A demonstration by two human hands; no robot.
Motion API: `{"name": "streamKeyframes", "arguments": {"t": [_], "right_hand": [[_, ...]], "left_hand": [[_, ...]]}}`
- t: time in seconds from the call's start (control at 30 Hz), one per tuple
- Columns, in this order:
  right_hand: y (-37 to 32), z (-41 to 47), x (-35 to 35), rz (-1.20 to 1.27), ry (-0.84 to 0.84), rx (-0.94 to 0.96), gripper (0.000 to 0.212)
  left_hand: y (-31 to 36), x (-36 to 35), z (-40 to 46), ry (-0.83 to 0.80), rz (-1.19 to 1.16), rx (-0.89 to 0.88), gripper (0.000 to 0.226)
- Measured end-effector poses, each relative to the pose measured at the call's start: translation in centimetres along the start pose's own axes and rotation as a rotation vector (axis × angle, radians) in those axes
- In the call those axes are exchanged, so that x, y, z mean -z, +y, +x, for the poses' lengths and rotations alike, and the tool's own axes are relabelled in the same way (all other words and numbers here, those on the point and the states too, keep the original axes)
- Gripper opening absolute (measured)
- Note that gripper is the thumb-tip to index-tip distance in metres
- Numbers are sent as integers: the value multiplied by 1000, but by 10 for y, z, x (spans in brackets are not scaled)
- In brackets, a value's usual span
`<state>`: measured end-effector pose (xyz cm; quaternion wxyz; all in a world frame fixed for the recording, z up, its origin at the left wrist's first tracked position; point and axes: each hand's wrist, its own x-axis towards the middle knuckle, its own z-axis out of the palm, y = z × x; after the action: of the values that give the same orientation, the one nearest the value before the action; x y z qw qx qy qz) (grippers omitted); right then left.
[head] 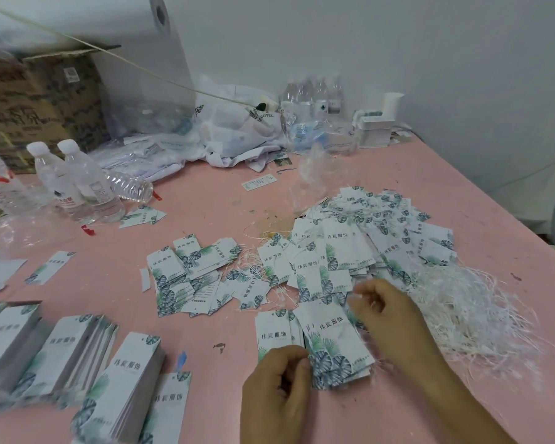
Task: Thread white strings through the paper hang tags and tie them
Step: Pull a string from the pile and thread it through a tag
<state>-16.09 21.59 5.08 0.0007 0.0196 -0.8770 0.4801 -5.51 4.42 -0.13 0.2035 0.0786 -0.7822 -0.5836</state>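
Your left hand [277,376] pinches a small stack of white leaf-printed paper tags [334,347]; your right hand [385,312] pinches string. Beyond it lie finished tags [366,245]; left, unthreaded stacks [122,379] remain.

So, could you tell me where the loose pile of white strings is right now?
In the head view, the pile of white strings lies on the pink table at right, beside the right hand and below the fanned tags.
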Motion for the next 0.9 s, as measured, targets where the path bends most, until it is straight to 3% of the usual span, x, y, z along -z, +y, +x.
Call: {"name": "streamKeyframes", "arguments": {"t": [0.13,0.43,0.57,0.7,0.8,0.9], "right_hand": [[4,-28,-6,-184,-121,-19,38],[19,-12,-4,60,-260,-91,19],[21,-9,-3,63,-336,-57,32],[24,-10,-1,68,-297,-36,35],[20,-15,4,60,-245,8,37],[11,-17,12,91,-148,40,39]], "left_hand": [[-1,-1,-1,-10,20,-7,18],[1,-2,-2,-17,47,7,36],[2,-5,-1,-1,22,24,42],[2,-5,-2,12,-18,52,40],[6,-6,-3,29,-76,68,21],[8,-4,-2,69,-138,94,17]]}}
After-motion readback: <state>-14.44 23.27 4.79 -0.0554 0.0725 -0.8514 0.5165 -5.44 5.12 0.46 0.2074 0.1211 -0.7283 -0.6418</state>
